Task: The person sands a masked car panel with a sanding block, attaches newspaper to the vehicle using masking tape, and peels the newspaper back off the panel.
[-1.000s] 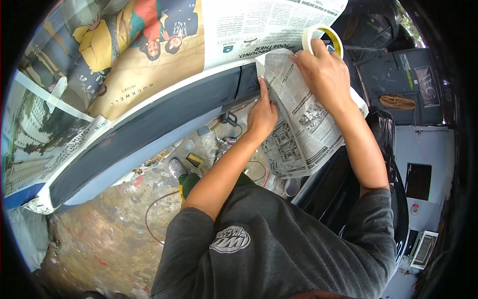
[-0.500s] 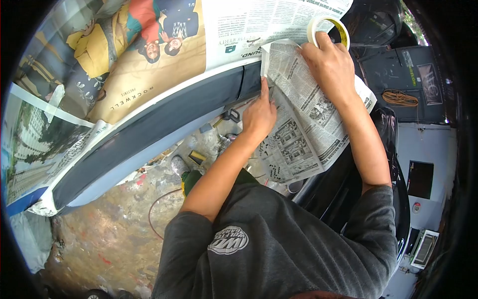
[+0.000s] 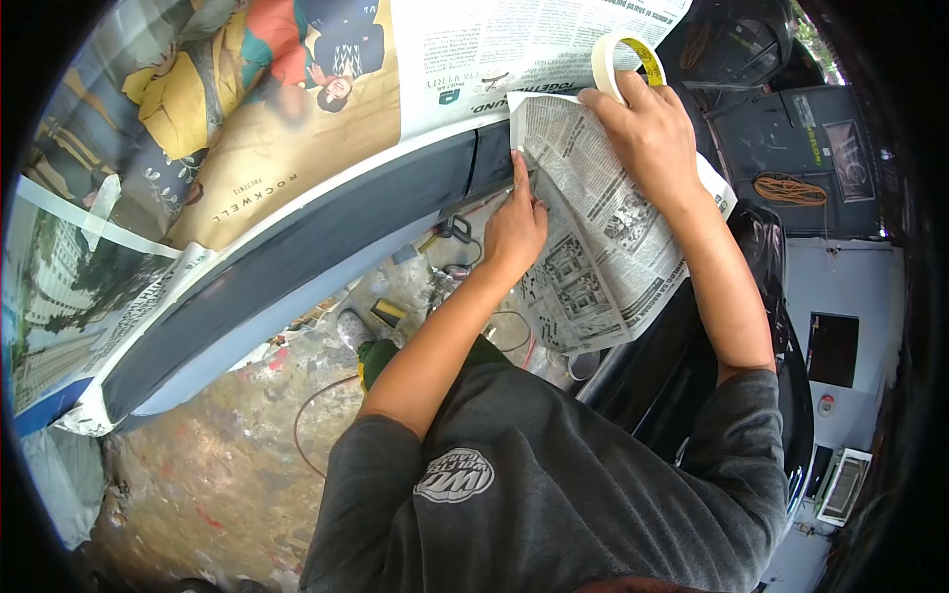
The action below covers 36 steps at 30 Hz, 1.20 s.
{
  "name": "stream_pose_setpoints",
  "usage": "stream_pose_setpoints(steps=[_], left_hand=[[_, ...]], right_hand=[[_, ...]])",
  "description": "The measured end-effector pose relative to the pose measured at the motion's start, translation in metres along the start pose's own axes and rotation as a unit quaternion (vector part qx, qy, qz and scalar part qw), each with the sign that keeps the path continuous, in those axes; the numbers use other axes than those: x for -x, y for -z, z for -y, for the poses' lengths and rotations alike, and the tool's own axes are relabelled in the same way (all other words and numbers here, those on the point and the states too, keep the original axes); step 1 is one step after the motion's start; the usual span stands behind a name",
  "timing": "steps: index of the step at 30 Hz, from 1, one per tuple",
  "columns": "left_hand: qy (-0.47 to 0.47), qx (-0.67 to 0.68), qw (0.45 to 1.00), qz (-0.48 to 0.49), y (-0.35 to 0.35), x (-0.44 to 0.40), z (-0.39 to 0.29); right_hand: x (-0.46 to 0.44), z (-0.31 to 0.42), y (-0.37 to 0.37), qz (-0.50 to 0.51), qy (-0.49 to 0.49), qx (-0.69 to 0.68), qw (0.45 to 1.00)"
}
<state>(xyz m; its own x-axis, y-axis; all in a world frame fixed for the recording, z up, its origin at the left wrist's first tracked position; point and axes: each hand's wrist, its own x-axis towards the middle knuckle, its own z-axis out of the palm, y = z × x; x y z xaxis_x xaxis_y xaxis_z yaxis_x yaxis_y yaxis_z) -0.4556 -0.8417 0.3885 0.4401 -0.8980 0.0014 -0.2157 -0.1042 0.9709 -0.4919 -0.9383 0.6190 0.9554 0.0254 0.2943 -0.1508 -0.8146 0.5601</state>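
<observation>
My right hand (image 3: 652, 133) grips a roll of masking tape (image 3: 604, 71) at the upper corner of a loose newspaper sheet (image 3: 633, 217). My left hand (image 3: 514, 235) is at the sheet's left edge, its index finger stretched up along that edge and its other fingers curled; the paper's edge appears pinched there. The sheet hangs beside a dark grey car body panel (image 3: 306, 242), its top corner against the panel's upper edge. Above, more newspaper (image 3: 484, 59) and a brown printed page (image 3: 297, 158) cover the car. The fingertips behind the roll are partly hidden.
Tape strips (image 3: 104, 212) hold paper at the far left. Tools (image 3: 455, 229) and a yellow-and-black object (image 3: 388, 312) lie on the stained floor (image 3: 237, 435), where a thin hose (image 3: 301, 415) runs. A black car (image 3: 682, 376) stands close on the right. Coiled orange cord (image 3: 791, 189) hangs beyond.
My right hand and the tape roll have shifted slightly left. The newspaper's top corner sits a little lower and flatter against the panel. My left hand has barely moved.
</observation>
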Motion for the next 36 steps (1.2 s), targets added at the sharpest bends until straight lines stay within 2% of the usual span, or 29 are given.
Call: stream_pose_setpoints(steps=[8, 11, 12, 15, 18, 21, 27, 30, 36], left_hand=[[0.015, 0.007, 1.0, -0.01, -0.014, -0.008, 0.003], [-0.036, -0.054, 0.998, -0.012, -0.016, -0.008, 0.012], [-0.027, -0.046, 0.999, -0.002, -0.016, -0.009, 0.012], [-0.044, -0.053, 0.997, -0.031, -0.01, -0.008, 0.008], [-0.022, -0.087, 0.996, -0.025, 0.011, 0.001, -0.007], [-0.008, -0.107, 0.994, 0.029, 0.024, 0.002, -0.014], [0.029, -0.107, 0.993, 0.041, 0.034, 0.002, -0.033], [0.021, -0.107, 0.994, -0.001, 0.026, 0.001, -0.029], [-0.03, -0.05, 0.998, 0.004, 0.014, 0.004, 0.003]], right_hand=[[0.024, -0.001, 0.004, -0.073, 0.111, -0.047, 0.99], [0.03, 0.0, -0.001, -0.091, 0.14, -0.071, 0.983], [0.028, 0.001, 0.0, -0.095, 0.145, -0.082, 0.981], [0.027, 0.001, 0.004, -0.057, 0.09, -0.077, 0.991], [0.014, 0.004, 0.005, -0.029, -0.013, -0.023, 0.999], [0.008, -0.003, -0.002, -0.021, -0.043, 0.0, 0.999], [0.005, -0.006, -0.011, -0.04, -0.033, -0.009, 0.999], [0.005, -0.008, -0.013, -0.035, -0.022, -0.011, 0.999], [0.001, -0.008, -0.013, -0.042, -0.005, -0.007, 0.999]])
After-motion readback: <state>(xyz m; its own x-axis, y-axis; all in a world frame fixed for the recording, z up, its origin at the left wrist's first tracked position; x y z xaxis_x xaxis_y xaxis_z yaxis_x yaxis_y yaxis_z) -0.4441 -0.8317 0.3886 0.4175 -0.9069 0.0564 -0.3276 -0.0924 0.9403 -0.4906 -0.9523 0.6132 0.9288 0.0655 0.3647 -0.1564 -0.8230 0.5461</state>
